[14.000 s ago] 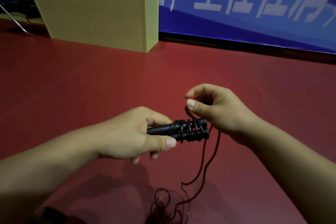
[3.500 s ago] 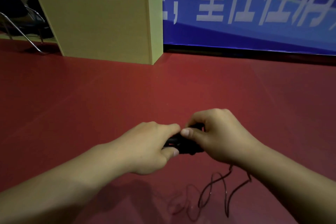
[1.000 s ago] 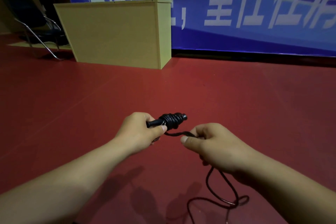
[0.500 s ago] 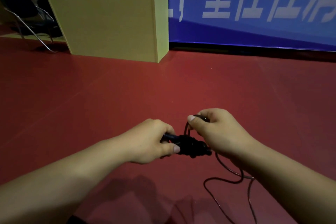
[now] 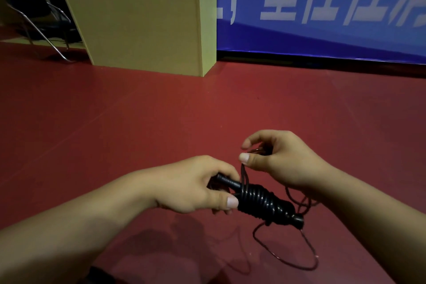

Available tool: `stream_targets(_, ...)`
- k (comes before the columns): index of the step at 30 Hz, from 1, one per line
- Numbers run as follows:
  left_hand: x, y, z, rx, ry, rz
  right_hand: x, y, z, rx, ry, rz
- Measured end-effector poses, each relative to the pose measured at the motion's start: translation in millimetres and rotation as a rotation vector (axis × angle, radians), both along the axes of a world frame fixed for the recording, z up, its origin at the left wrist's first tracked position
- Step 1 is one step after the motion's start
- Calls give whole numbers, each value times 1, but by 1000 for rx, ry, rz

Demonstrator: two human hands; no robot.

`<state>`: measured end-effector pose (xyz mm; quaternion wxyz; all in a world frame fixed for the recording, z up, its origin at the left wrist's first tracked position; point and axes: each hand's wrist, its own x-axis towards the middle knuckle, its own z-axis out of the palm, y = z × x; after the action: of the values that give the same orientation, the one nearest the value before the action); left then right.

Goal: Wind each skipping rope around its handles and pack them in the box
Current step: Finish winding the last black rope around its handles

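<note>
My left hand (image 5: 196,184) grips the black skipping-rope handles (image 5: 258,200) by their near end, held side by side above the red floor. Several tight turns of thin black rope cover the middle of the handles. My right hand (image 5: 279,159) pinches the rope between thumb and fingers just above the handles, with a taut strand running down to the coil. The loose rest of the rope (image 5: 288,251) hangs from the handles' far end and loops on the floor at lower right.
A tall pale wooden box (image 5: 147,27) stands on the red floor (image 5: 138,122) at the back left, against a blue banner (image 5: 322,7) with white characters. A metal-framed chair (image 5: 39,23) stands left of the box.
My right hand has lifted off the handles and now holds the rope above them. The handles have tilted, their far end pointing down to the right. Less loose rope lies on the floor than earlier.
</note>
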<state>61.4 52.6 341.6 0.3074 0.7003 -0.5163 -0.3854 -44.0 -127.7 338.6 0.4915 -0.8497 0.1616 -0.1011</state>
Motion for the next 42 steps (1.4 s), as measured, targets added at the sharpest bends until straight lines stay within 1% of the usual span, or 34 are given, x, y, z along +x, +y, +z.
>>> stream_targets(4, 1, 4, 2, -96, 272, 43, 0, -7, 4, 145, 25, 61)
stream_targets(7, 1, 3, 5, -191, 393, 121, 0, -10, 1, 249, 11, 110)
stream_targets(10, -1, 0, 7, -280, 522, 244, 1, -1, -5, 179, -9, 86)
stream_targets(13, 0, -3, 9, -339, 569, 381, 6, 15, -6, 220, 61, 64)
stream_targets(18, 3, -7, 3, -379, 439, 560, 9, 30, -8, 334, 113, 58)
stream_targets(21, 8, -9, -1, -384, 347, 644, 9, 35, -9, 337, 113, 69)
stream_targets(24, 12, -11, -4, -394, 306, 704, 10, 41, -11, 338, 76, 13)
stream_targets(27, 14, -13, -8, -408, 265, 740, 10, 41, -11, 289, 35, -56)
stream_targets(29, 16, -14, -9, -427, 217, 778, 9, 40, -10, 279, 43, -63)
stream_targets(33, 29, -11, -15, -424, 66, 876, 4, 41, -9, 282, 110, -15)
stream_targets(35, 36, -8, -20, -392, -32, 900, 3, 42, -8, 245, 149, 12)
stream_targets(37, 40, -7, -24, -361, -87, 931, 2, 42, -8, 168, 183, 38)
stream_targets(39, 43, -5, -25, -331, -135, 955, 1, 44, -6, 114, 185, 61)
stream_targets(42, 45, -3, -24, -298, -209, 936, 0, 45, -3, 120, 162, 80)
